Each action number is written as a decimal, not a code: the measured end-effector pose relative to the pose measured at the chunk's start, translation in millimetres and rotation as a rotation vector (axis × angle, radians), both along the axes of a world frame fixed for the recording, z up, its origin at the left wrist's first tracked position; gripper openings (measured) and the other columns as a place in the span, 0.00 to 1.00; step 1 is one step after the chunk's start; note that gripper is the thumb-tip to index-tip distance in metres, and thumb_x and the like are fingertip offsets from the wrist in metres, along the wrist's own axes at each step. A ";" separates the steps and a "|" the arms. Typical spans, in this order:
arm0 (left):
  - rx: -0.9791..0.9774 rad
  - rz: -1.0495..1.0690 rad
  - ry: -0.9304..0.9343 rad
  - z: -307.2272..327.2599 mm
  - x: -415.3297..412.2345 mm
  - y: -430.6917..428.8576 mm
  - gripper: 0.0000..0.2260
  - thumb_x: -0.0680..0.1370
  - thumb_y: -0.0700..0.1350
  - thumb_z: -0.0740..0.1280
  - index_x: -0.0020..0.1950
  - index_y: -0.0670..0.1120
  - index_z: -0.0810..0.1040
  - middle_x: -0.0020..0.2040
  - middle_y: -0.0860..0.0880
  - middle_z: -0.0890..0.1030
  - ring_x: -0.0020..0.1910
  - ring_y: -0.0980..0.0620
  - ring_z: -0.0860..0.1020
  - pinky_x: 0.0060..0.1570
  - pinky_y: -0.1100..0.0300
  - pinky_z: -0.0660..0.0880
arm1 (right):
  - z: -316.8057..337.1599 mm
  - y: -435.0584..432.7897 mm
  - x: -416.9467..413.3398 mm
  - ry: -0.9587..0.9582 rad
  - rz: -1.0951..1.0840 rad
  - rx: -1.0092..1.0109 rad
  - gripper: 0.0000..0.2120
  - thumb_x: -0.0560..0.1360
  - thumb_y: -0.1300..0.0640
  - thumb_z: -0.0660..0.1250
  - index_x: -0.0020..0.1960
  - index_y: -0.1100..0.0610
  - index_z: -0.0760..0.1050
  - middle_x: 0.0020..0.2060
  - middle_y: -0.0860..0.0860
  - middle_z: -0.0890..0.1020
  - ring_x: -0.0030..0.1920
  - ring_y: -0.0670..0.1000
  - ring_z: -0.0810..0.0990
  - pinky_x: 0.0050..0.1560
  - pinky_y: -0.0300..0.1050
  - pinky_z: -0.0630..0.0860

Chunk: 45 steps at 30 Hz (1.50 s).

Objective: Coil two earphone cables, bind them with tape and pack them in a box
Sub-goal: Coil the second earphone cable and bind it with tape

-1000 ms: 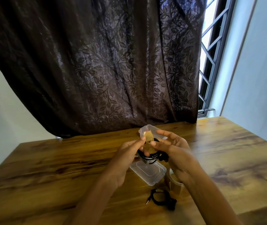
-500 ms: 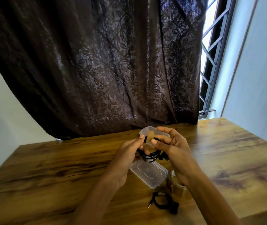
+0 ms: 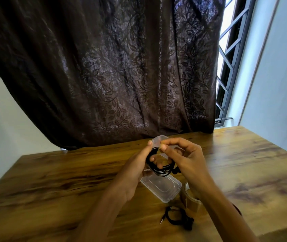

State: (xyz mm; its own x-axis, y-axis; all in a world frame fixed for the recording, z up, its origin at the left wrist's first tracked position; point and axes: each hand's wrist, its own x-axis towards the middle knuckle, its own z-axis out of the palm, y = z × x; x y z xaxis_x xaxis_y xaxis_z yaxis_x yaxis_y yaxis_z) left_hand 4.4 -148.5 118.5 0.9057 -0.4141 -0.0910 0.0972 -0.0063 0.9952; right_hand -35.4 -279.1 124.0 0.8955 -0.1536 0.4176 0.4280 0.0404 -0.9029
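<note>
Above the table, my left hand point(image 3: 135, 169) grips a coiled black earphone cable point(image 3: 158, 167) held in the air. My right hand point(image 3: 186, 158) pinches at the top of that coil with thumb and forefinger; the tape piece there is hidden by the fingers. A clear plastic box point(image 3: 163, 187) lies open on the table under my hands, its other half point(image 3: 158, 139) behind my fingers. A second coiled black earphone cable point(image 3: 177, 218) with its jack plug lies on the table near me. A roll of brown tape point(image 3: 190, 199) stands beside the box, partly behind my right wrist.
The wooden table point(image 3: 69, 180) ends at a front right edge near the second coil. A dark patterned curtain point(image 3: 113, 75) hangs behind the table. A barred window point(image 3: 226, 75) and a pale wall are at the right.
The brown tape piece seen between my fingertips earlier is no longer visible. My right fingers have closed over the top of the coil, and the view has tilted slightly.
</note>
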 end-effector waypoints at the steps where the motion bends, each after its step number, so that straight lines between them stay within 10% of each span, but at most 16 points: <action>1: -0.002 0.006 0.011 0.9 -1.0 -0.1 0.16 0.76 0.61 0.57 0.37 0.53 0.75 0.32 0.52 0.78 0.41 0.52 0.77 0.51 0.53 0.72 | 1.1 1.1 -0.4 0.003 -0.005 0.010 0.03 0.71 0.65 0.67 0.44 0.62 0.79 0.26 0.50 0.82 0.24 0.44 0.79 0.25 0.32 0.73; 6: -0.006 0.024 -0.044 1.1 -7.7 -4.5 0.17 0.78 0.55 0.58 0.32 0.49 0.70 0.28 0.54 0.77 0.36 0.55 0.77 0.50 0.54 0.73 | -3.6 3.0 3.7 -0.002 -0.145 -0.005 0.07 0.68 0.58 0.71 0.43 0.61 0.80 0.37 0.65 0.81 0.38 0.71 0.77 0.38 0.59 0.78; 12: 0.058 0.046 -0.129 -6.2 -17.6 -7.7 0.23 0.79 0.56 0.57 0.24 0.53 0.73 0.33 0.52 0.77 0.43 0.52 0.75 0.58 0.52 0.70 | -4.9 0.7 3.7 0.045 -0.205 -0.029 0.06 0.72 0.64 0.69 0.36 0.58 0.79 0.31 0.51 0.79 0.26 0.41 0.73 0.26 0.33 0.69; 21: 0.115 0.027 -0.270 -6.3 -29.9 -7.3 0.19 0.80 0.55 0.53 0.35 0.47 0.72 0.34 0.54 0.74 0.35 0.64 0.73 0.44 0.69 0.68 | -1.7 -7.4 0.9 0.299 -0.164 0.040 0.07 0.70 0.63 0.71 0.34 0.61 0.78 0.22 0.47 0.76 0.18 0.44 0.67 0.20 0.34 0.65; 26: 0.090 0.006 -0.264 -8.5 -31.0 -6.6 0.18 0.79 0.55 0.53 0.37 0.46 0.72 0.36 0.51 0.74 0.42 0.55 0.74 0.50 0.61 0.68 | -2.0 -11.9 1.5 0.314 -0.141 0.054 0.14 0.68 0.66 0.72 0.51 0.57 0.75 0.27 0.50 0.76 0.20 0.44 0.70 0.23 0.35 0.69; 45: 0.091 0.035 -0.234 -8.7 -23.2 -2.7 0.19 0.80 0.55 0.54 0.38 0.43 0.72 0.33 0.52 0.75 0.41 0.50 0.72 0.49 0.56 0.67 | -3.9 -17.0 -1.0 0.160 -0.008 -0.436 0.18 0.77 0.55 0.60 0.30 0.54 0.76 0.25 0.49 0.72 0.26 0.49 0.69 0.27 0.39 0.66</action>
